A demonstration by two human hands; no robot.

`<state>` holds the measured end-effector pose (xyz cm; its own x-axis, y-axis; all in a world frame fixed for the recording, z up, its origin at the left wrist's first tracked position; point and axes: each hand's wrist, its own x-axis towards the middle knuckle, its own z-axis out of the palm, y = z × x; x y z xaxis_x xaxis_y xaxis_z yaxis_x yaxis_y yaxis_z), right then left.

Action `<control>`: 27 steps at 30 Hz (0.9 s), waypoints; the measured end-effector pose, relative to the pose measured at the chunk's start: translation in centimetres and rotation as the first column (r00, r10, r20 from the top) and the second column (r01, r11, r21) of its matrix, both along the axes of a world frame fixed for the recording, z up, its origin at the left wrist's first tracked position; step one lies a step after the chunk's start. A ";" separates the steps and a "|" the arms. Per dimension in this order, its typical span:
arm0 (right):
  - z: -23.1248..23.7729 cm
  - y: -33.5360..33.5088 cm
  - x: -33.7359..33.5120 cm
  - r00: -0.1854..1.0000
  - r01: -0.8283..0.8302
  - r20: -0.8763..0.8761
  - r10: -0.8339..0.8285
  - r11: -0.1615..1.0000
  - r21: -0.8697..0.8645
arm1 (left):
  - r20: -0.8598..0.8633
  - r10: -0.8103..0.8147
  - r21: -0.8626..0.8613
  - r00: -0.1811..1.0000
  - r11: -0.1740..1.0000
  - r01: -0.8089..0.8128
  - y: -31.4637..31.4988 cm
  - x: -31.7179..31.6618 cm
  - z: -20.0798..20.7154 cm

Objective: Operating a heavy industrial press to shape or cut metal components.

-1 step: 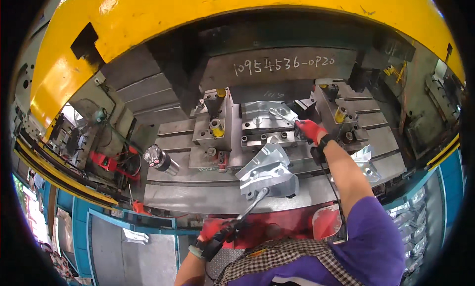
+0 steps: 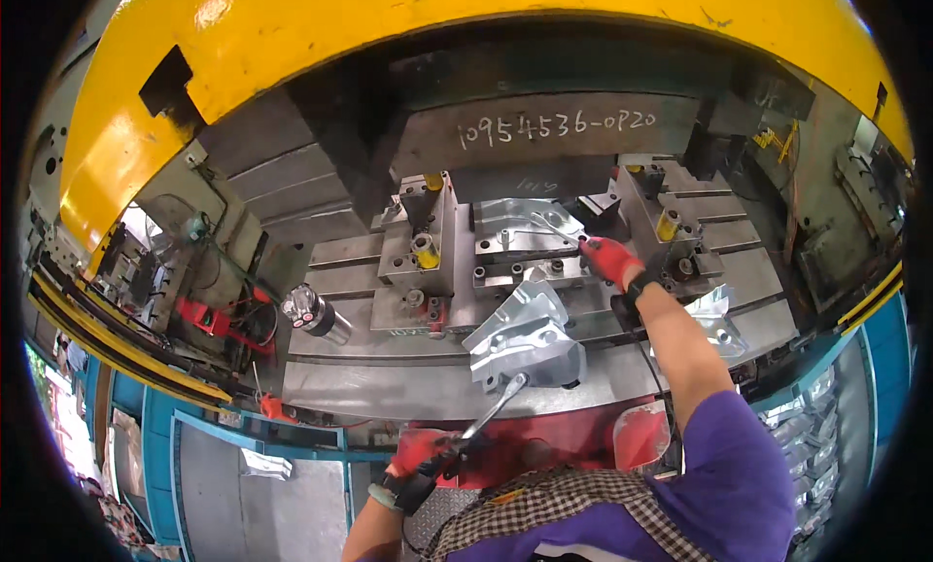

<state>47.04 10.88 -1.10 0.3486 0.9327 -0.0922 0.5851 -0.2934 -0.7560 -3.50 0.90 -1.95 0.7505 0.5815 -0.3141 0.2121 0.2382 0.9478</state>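
Note:
My left hand [image 2: 420, 455], in a red and black glove, is closed around the handle of a long silver-ended hand tool [image 2: 496, 406]. The tool's rounded tip touches the near edge of a bent, shiny sheet-metal part [image 2: 530, 343] on the press bed's front. Farther off, my gloved right hand [image 2: 610, 261] grips a second slim metal hand tool [image 2: 556, 228]. Its far end reaches over the lower die [image 2: 525, 239], by the shiny formed metal lying there; whether it touches is unclear. Another formed sheet-metal part [image 2: 717, 324] lies beside my right forearm.
Die blocks with yellow-topped guide posts [image 2: 426, 253] flank the middle. The heavy upper die [image 2: 544, 134] hangs above, under the yellow press frame [image 2: 466, 3]. A black-and-silver cylinder [image 2: 316, 314] stands on the bed's left. Several metal parts [image 2: 812, 455] fill a bin at right.
The tool in my right hand has turned and tilted slightly, so it looks narrower. My right hand has shifted a little; my left hand and its tool have barely moved.

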 end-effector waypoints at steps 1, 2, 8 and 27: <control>1.2 -1.6 -1.8 0.996 0.001 0.086 -0.004 1.000 0.031 | 0.011 -0.065 -0.061 0.998 0.996 0.066 -0.1 -1.3 -1.6; 3.8 -4.6 -4.1 0.979 -0.040 -0.202 0.042 0.999 0.013 | 0.021 -0.126 -0.120 0.992 0.985 0.127 -0.2 -2.8 -3.1; 1.6 -25.2 -4.5 0.690 -0.548 -0.657 0.304 0.813 -0.198 | -0.200 -0.387 -0.059 0.900 0.922 0.383 -5.3 -6.1 -3.4; -7.7 -37.5 -11.5 0.904 -0.369 0.203 0.377 0.926 -0.080 | -0.891 -0.061 0.272 0.449 0.722 0.636 -6.0 -6.2 -7.0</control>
